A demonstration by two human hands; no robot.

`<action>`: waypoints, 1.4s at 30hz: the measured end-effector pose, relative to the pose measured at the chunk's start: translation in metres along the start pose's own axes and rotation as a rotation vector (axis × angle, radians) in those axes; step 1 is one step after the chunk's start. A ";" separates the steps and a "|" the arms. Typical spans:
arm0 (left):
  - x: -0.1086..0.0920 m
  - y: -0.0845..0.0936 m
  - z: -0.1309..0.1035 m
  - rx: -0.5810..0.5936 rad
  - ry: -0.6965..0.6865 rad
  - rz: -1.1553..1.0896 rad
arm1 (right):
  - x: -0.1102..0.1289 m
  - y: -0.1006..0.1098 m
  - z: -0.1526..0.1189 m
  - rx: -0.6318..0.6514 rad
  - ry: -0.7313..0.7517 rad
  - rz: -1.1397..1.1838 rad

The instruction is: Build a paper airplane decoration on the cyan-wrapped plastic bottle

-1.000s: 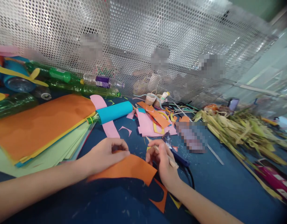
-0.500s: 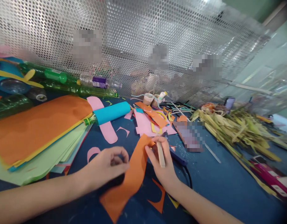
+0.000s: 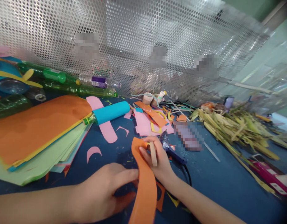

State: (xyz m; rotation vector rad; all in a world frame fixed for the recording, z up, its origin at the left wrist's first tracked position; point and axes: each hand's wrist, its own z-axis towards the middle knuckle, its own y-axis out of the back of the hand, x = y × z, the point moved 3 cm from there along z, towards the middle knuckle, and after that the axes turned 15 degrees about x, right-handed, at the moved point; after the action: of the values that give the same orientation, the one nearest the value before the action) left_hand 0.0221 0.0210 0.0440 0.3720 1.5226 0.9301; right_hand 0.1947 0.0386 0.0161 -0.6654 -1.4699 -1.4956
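A wavy orange paper strip (image 3: 146, 186) stands in front of me, running from the lower edge up to my right hand (image 3: 158, 158). That hand is closed, pinching the strip's upper end between thumb and fingers. A flat pale stick (image 3: 153, 154), wooden in look, is also held in it, and its far end is hidden by the fingers. My left hand (image 3: 106, 186) is at the strip's left edge with thumb and forefinger apart; the forefinger's tip reaches the paper, though firm contact is unclear. Orange paper offcuts (image 3: 160, 199) lie under the right wrist.
A dark blue glue gun (image 3: 177, 155) with its cord lies beyond my right hand. A green bottle wrapped in blue paper (image 3: 112, 112) rests across a pink paper strip (image 3: 110, 133). Coloured sheets (image 3: 40, 127) are stacked left; dried husks (image 3: 236, 133) lie right, below a perforated metal screen (image 3: 134, 37).
The strip has swung from a leftward slant to nearly upright, its lower end moving right. My right hand has shifted slightly left. My left hand has come lower and nearer, its fingers spreading.
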 end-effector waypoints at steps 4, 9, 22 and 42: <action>0.007 -0.005 0.002 0.006 -0.019 0.297 | 0.000 -0.006 -0.001 0.148 0.015 -0.083; 0.015 -0.005 -0.001 -0.103 0.117 0.475 | -0.001 -0.009 -0.001 0.198 0.108 -0.123; 0.016 -0.024 -0.002 0.105 0.216 0.574 | 0.005 -0.005 -0.002 0.187 0.127 0.049; 0.014 -0.028 0.003 0.199 0.220 0.600 | -0.015 -0.017 0.003 0.335 -0.066 0.227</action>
State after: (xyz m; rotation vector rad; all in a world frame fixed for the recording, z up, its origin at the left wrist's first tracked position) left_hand 0.0296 0.0146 0.0145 0.9301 1.7467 1.3178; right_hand 0.1858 0.0428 -0.0041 -0.6549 -1.5899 -1.0330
